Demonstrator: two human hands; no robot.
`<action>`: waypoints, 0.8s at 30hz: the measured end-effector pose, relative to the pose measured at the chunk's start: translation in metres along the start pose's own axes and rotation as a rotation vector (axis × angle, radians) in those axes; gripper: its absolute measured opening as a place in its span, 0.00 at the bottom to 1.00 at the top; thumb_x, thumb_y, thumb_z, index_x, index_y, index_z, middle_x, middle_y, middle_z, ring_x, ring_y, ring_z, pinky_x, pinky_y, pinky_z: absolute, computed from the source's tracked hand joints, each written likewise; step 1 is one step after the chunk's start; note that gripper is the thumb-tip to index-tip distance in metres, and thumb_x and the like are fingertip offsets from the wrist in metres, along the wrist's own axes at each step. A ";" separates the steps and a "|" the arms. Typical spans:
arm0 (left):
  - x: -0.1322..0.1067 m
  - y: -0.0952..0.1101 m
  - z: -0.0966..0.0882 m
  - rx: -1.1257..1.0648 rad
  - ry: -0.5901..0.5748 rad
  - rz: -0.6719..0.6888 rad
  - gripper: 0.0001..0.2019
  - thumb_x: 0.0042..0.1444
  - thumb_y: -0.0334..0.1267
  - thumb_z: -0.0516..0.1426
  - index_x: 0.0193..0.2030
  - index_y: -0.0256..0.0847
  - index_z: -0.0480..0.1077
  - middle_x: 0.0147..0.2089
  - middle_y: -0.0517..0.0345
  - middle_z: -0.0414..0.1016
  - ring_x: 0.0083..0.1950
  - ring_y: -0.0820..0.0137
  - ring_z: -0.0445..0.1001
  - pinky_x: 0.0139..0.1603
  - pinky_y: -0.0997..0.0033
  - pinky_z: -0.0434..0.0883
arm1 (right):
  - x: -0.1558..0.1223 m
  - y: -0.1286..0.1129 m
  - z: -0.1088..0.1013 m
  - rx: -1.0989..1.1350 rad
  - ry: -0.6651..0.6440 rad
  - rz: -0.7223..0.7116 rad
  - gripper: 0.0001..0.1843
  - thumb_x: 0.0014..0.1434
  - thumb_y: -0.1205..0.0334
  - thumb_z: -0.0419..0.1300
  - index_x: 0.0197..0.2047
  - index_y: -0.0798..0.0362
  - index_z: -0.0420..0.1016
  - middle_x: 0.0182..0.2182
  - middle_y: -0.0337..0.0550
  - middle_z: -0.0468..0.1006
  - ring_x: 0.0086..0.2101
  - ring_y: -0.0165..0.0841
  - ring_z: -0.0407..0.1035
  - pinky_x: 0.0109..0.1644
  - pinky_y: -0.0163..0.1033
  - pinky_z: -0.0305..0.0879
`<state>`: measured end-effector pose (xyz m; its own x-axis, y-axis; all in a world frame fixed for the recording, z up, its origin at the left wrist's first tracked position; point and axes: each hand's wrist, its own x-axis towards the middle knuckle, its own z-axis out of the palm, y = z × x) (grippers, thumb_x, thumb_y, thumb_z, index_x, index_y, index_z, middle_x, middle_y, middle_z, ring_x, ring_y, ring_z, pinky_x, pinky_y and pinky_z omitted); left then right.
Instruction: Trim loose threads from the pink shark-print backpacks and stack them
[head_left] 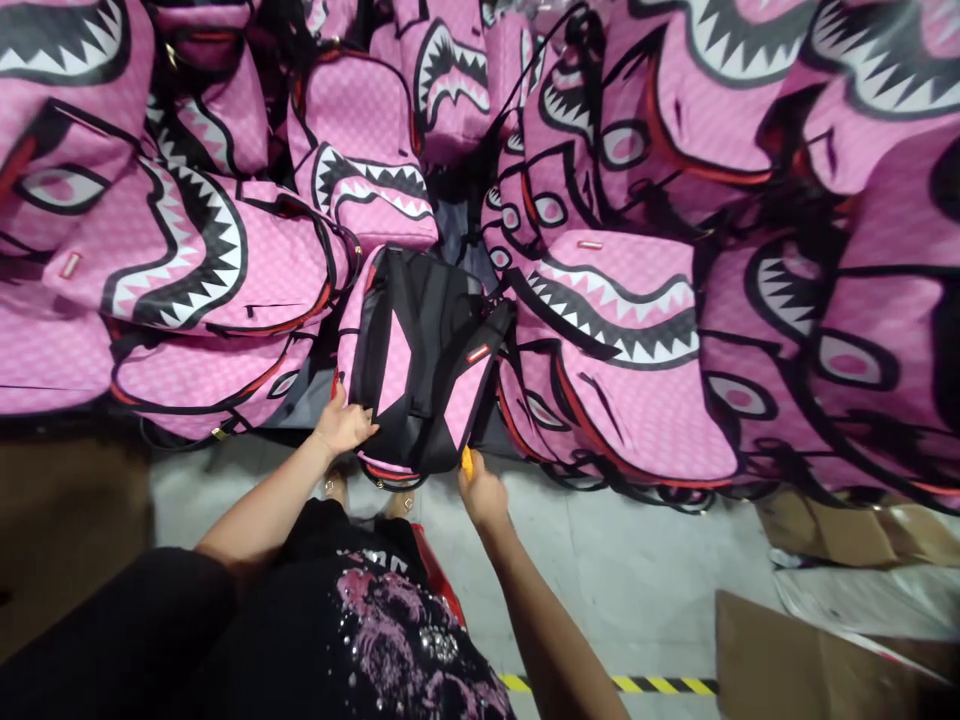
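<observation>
In front of me a pink and black backpack [409, 350] rests with its black back panel and shoulder straps facing up. My left hand [345, 425] is on its lower left edge, thumb up and fingers closed over the black side. At the lower right edge, my right hand [484, 490] is closed around a small yellow tool [467, 464]. Only part of that tool shows, so its kind cannot be told. Its visible end is against or very near the bag's side.
Pink backpacks with shark-mouth prints are piled all around, including one on the left [285, 260] and one on the right [637, 380]. Flattened cardboard [795, 660] lies at the lower right. Yellow-black tape [660, 685] crosses the grey floor [600, 560].
</observation>
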<state>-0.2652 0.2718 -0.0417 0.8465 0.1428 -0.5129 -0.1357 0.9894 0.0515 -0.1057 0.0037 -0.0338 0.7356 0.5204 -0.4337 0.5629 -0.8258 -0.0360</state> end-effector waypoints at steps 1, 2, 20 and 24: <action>0.001 0.001 0.002 0.009 0.013 -0.025 0.43 0.61 0.68 0.38 0.32 0.29 0.77 0.26 0.43 0.79 0.26 0.65 0.79 0.31 0.67 0.78 | -0.001 -0.001 -0.002 0.023 0.007 0.011 0.21 0.69 0.56 0.49 0.63 0.52 0.63 0.35 0.47 0.80 0.32 0.35 0.74 0.33 0.35 0.53; 0.002 0.001 0.003 0.017 0.032 -0.046 0.44 0.61 0.69 0.36 0.29 0.29 0.77 0.23 0.43 0.77 0.23 0.66 0.78 0.27 0.69 0.76 | -0.001 0.000 -0.004 0.048 0.007 0.019 0.22 0.69 0.56 0.49 0.63 0.52 0.63 0.34 0.47 0.80 0.31 0.35 0.73 0.32 0.35 0.52; -0.004 -0.014 0.042 0.166 0.109 0.126 0.23 0.68 0.52 0.48 0.41 0.33 0.73 0.34 0.51 0.78 0.35 0.69 0.78 0.46 0.63 0.77 | -0.140 -0.020 0.033 0.299 -0.250 0.036 0.24 0.68 0.51 0.45 0.61 0.49 0.66 0.34 0.46 0.82 0.35 0.41 0.77 0.36 0.37 0.61; -0.030 -0.037 0.049 0.700 0.312 0.281 0.15 0.59 0.43 0.60 0.49 0.35 0.72 0.51 0.43 0.76 0.55 0.57 0.74 0.62 0.48 0.68 | -0.127 -0.035 0.031 0.277 -0.234 0.050 0.23 0.69 0.51 0.46 0.62 0.48 0.66 0.35 0.47 0.82 0.36 0.40 0.77 0.36 0.37 0.60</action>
<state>-0.2607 0.2324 0.0140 0.6327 0.4761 -0.6108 0.1190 0.7196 0.6842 -0.2309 -0.0405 -0.0054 0.6355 0.4402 -0.6343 0.3809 -0.8934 -0.2383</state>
